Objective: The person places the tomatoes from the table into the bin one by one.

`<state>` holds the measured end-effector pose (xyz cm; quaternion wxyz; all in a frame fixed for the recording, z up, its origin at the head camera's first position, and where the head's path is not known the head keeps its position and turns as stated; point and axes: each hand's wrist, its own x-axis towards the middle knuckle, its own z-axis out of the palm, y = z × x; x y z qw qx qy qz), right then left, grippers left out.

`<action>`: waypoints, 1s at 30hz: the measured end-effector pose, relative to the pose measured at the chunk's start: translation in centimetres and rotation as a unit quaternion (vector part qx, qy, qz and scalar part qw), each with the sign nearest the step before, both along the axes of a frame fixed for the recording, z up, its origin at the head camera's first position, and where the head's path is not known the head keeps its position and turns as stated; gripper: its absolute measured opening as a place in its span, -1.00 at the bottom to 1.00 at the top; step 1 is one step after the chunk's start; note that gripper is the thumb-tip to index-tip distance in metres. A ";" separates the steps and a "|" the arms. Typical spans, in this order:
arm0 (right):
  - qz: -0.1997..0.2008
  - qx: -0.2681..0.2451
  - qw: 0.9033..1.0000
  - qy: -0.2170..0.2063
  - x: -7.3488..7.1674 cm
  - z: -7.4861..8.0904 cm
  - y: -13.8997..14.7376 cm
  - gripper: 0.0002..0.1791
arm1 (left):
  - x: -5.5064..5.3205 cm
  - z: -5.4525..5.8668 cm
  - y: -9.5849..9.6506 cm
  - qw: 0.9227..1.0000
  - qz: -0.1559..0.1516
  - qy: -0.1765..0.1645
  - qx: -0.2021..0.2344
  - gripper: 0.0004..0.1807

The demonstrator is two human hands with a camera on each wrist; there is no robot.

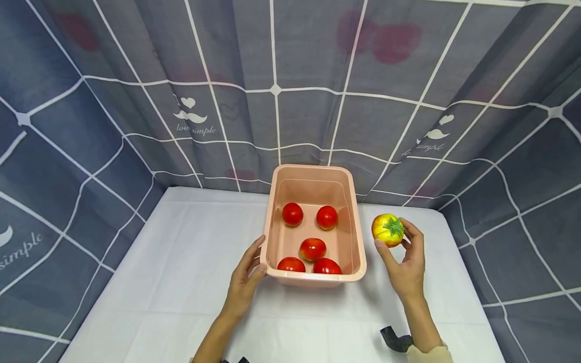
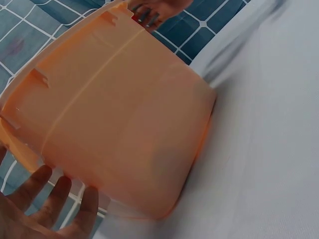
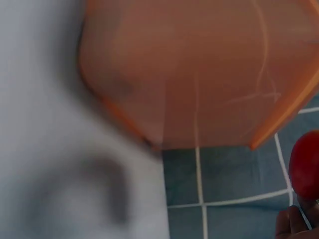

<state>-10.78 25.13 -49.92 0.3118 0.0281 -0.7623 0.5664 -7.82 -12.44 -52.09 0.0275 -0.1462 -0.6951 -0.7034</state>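
Note:
A pink plastic bin (image 1: 313,277) stands on the white table with several red tomatoes (image 1: 313,249) inside, some near its back wall and others toward the front. My left hand (image 1: 242,282) holds the bin's near left corner, thumb by the front rim and fingers along the left side. In the left wrist view those fingers (image 2: 47,204) lie against the bin wall below the rim. Right of the bin, my right hand (image 1: 408,262) pinches a tomato (image 1: 385,228), its yellow top and green leaves facing up. Its red underside shows in the right wrist view, above the fingers (image 3: 294,221).
The white tabletop (image 1: 190,242) spreads out on both sides of the bin. Dark grey curtains with white grid lines (image 1: 313,121) hang behind and beside the table. A black curved piece (image 1: 396,340) sits by my right wrist.

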 end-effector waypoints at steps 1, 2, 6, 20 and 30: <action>0.007 0.003 1.000 0.005 0.0 0.3 -0.4 -0.11 | 0.0 0.0 0.0 1.000 0.000 -0.001 0.001 -0.32; 0.013 0.006 1.000 0.009 0.0 0.6 -0.7 -0.11 | 0.1 0.0 0.1 1.000 -0.001 -0.002 0.002 -0.32; 0.045 0.015 0.999 0.003 0.3 1.8 -2.3 -0.10 | 0.1 -0.1 0.1 1.000 -0.003 -0.004 0.000 -0.32; 0.127 0.056 0.989 -0.048 0.7 2.8 -5.1 -0.11 | 0.3 0.0 0.5 1.000 -0.005 0.000 -0.006 -0.31; 0.114 0.038 0.992 -0.040 0.8 2.7 -4.7 -0.15 | 0.3 0.3 0.4 1.000 -0.005 -0.001 -0.002 -0.31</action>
